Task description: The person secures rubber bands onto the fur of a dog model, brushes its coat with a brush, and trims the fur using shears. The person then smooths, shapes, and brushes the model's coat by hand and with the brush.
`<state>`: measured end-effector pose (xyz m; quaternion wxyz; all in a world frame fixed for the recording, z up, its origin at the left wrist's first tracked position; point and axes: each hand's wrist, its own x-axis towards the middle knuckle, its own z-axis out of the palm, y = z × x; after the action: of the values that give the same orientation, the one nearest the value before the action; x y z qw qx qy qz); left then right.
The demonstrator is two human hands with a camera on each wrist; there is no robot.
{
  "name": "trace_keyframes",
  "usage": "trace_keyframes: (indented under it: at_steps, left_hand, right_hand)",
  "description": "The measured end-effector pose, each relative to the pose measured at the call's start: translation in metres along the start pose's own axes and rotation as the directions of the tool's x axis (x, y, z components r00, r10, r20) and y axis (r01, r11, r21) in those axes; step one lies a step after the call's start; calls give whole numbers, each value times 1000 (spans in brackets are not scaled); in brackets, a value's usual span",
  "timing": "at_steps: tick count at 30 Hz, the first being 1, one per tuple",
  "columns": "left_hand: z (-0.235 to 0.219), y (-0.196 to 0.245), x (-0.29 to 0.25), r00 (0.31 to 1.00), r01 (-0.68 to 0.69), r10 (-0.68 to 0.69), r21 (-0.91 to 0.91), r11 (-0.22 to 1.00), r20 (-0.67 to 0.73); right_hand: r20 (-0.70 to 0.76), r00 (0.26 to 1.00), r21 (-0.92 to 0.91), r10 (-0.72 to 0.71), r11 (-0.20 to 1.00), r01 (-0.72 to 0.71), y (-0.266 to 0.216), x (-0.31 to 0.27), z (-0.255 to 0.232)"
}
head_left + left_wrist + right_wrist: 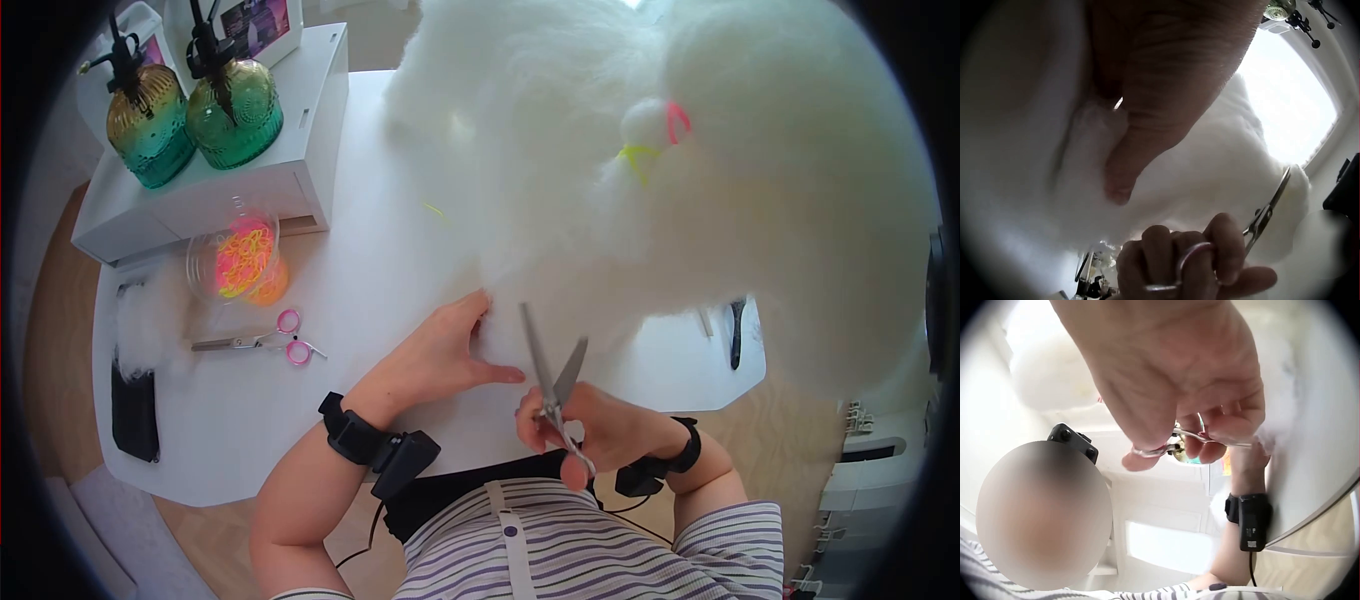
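My right hand point(600, 425) holds a pair of silver scissors point(553, 390), thumb and a finger in the handle rings, with the blades spread and pointing away from me. The tips stand close to the lower edge of a big mass of fluffy white fur point(560, 200), which has a pink band point(678, 122) and a yellow band point(638, 158) in it. My left hand point(430, 350) is at the near left edge of the fur, thumb stretched out and apart from the fingers. In the left wrist view that thumb point(1125, 169) lies against the fur; the other fingers are mostly hidden.
Pink-ringed shears point(270, 342), a black case point(135, 410) and a white tuft point(150, 315) lie at left. Behind them are a clear cup of neon bands point(245, 258) and a white drawer unit point(250, 190) bearing two spray bottles point(235, 110). A black-handled tool point(737, 335) lies at right.
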<state>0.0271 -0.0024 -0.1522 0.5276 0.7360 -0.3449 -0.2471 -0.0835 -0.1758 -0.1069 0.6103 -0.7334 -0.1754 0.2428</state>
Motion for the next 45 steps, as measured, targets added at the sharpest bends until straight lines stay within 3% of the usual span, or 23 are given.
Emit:
trace_keyframes:
  at_steps: [4, 7, 13, 16, 21, 24, 28, 31, 33, 34, 35, 36, 38, 40, 45]
  left_hand:
    - [5, -11, 3, 1000, 11, -11, 20, 1000, 9]
    - [6, -13, 3, 999, -31, 31, -33, 999, -26]
    - [3, -3, 2, 998, 66, -65, 79, 995, -8]
    - [3, 3, 0, 994, 109, -108, 193, 975, -17]
    - [7, -16, 3, 998, 61, -61, -10, 998, -5]
    - [8, -14, 1, 992, 115, -114, 6, 993, -45]
    - [6, -28, -1, 990, 141, -134, 169, 975, -50]
    - [2, -48, -5, 984, 109, -150, 340, 934, 96]
    - [4, -72, -8, 996, -5, 21, 189, 982, -82]
    - [2, -69, -6, 998, -13, 26, 199, 980, -62]
    - [3, -41, -5, 951, 307, -295, 357, 882, -90]
    - [4, -21, -4, 802, 575, -571, 487, 657, -177]
    - [7, 0, -3, 803, 582, -555, 488, 651, -217]
    - [6, 7, 2, 805, 586, -536, 488, 647, -255]
    - [4, -21, -1, 934, 355, -327, 266, 896, -144]
  right_hand:
    - [129, 976, -25, 175, 985, -173, 0, -19, -1]
    - [221, 961, -9, 167, 985, -170, 19, -40, -4]
    - [10, 967, 207, 255, 946, -251, 42, -79, -1]
    - [-26, 983, 226, 183, 959, -173, 34, -88, -2]
    - [-37, 992, 192, 117, 975, -108, 33, -101, -1]
    - [-45, 991, 229, 126, 967, -112, 40, -110, -4]
    - [-138, 975, 381, 172, 918, -108, 56, -117, -2]
    - [-256, 963, 394, 84, 919, 24, 59, -119, 4]
    - [-306, 951, 380, 41, 921, 82, 58, -116, 5]
    - [-334, 943, 356, 7, 927, 119, 55, -116, 4]
    - [-350, 937, 358, 4, 925, 130, 53, -116, 3]
    - [-338, 940, 310, 34, 948, 78, 51, -115, 2]
    - [-343, 938, 265, 55, 963, 40, 52, -113, 1]
    - [-397, 918, 422, -10, 886, 192, 56, -110, -1]
    - [-463, 881, 371, 92, 924, 98, 47, -104, -16]
